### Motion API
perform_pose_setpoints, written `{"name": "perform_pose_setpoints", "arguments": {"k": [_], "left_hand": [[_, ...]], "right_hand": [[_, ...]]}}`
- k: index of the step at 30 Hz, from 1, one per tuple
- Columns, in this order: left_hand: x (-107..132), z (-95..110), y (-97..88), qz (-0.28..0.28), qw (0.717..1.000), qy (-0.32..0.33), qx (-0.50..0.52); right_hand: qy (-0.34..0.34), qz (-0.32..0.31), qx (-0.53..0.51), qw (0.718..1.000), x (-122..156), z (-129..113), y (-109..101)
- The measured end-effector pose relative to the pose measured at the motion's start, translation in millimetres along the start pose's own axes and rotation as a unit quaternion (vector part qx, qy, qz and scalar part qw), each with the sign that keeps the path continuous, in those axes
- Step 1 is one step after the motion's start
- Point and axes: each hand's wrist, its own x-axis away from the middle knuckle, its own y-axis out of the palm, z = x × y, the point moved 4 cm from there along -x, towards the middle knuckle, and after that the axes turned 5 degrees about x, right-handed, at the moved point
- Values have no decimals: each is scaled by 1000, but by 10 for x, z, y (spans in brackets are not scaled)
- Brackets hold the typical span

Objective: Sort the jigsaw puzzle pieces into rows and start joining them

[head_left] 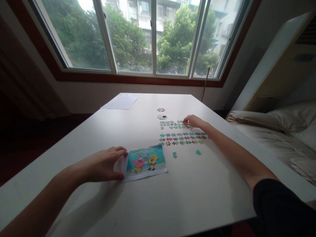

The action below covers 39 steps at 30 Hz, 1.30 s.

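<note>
On the white table, my left hand [106,164] grips the left edge of a cartoon picture sheet [158,166], thumb below and fingers above. The sheet shows a pink starfish, a grey-green figure and a yellow sponge on a turquoise ground. Further off, my right hand [194,121] reaches over the back rows of jigsaw pieces [182,138], its fingertips pinched together at one of them. Whatever lies between those fingertips is too small to make out. Two loose pieces, one a jigsaw piece [174,154] and the other a green jigsaw piece [198,152], lie nearer than the rows.
Two small round items, a silvery disc [162,117] and another disc [161,110], lie behind the pieces. White paper [120,102] rests at the table's far left. Beyond the table stand a window [153,39] and, to the right, a cushioned seat [271,125].
</note>
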Motion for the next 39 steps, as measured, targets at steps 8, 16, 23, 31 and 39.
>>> {"name": "perform_pose_setpoints", "arguments": {"k": [8,16,23,31,39], "left_hand": [[-15,-8,15,-3,1000,9,-8],[7,29,-4,2,1000,12,-1],[1,0,12,-7,1000,14,-6],[5,54,-7,-11,999,22,-24],[5,-4,17,-11,999,21,-22]], "right_hand": [[-8,-6,-29,1000,-93,3,5],[-57,52,-144,987,296,-629,-238],[-144,-52,-349,925,1194,-1624,-417],[-147,-2,-285,947,1624,-1778,-293],[-150,11,-252,956,1726,-1768,-286]]}}
